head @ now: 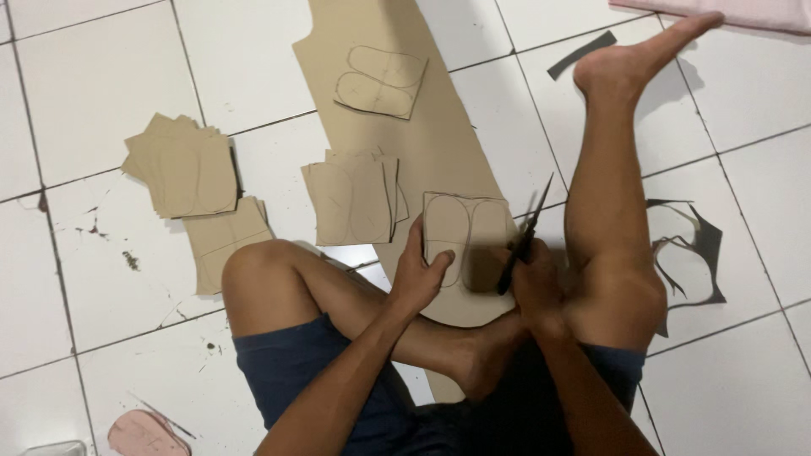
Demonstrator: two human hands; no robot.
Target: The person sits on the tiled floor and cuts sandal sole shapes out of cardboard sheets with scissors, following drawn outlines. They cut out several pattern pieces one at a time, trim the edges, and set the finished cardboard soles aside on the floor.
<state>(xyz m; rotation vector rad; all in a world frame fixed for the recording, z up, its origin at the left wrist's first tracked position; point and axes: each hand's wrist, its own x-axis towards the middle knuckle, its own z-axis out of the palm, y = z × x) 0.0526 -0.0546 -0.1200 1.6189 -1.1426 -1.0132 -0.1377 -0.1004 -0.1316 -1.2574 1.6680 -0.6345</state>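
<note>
I am pinching a light, bendy tan cardboard piece with traced ovals at its edge with my left hand, while my right hand is clamping black scissors.

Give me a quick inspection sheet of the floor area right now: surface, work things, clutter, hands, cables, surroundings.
Surface: white tiled floor, with dark specks and scuffs at left.
Job's things: cardboard piece with two traced sole outlines, lying on a long cardboard sheet; black scissors, blades pointing up.
Clutter: two stacks of cut cardboard squares; one marked square on the sheet; black offcuts at right; a pink sole shape at lower left.
Grips: left hand holds the cardboard piece's edge; right hand closed on the scissors.
Cables: nothing seen.
Surroundings: pink material at the top right corner; the person's bare legs cross the work area.
</note>
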